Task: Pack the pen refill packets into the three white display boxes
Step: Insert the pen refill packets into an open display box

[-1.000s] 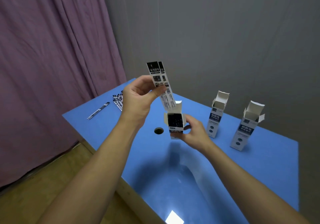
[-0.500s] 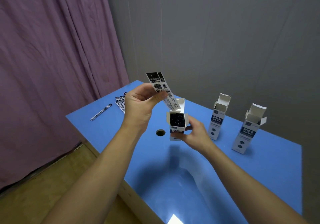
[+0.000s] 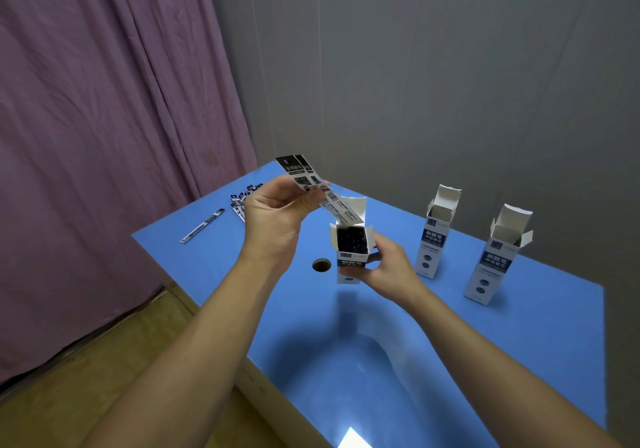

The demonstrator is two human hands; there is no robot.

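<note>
Blue surface [image 3: 519, 326], far-left corner: spare packets [image 3: 242, 202]. Left hand [image 3: 277, 219] pinching packets [image 3: 304, 181]; right hand [image 3: 384, 267] gripping box [image 3: 351, 257]. Best slid in steeply, box held steady.

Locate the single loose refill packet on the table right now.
Head view: the single refill packet lies flat near the far left corner of the blue table, left of the packet pile and beside the purple curtain.

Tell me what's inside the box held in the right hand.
The held box looks packed with dark packet ends; two packets in the left hand enter at its rear. Their lower ends and the bottom are hidden.
</note>
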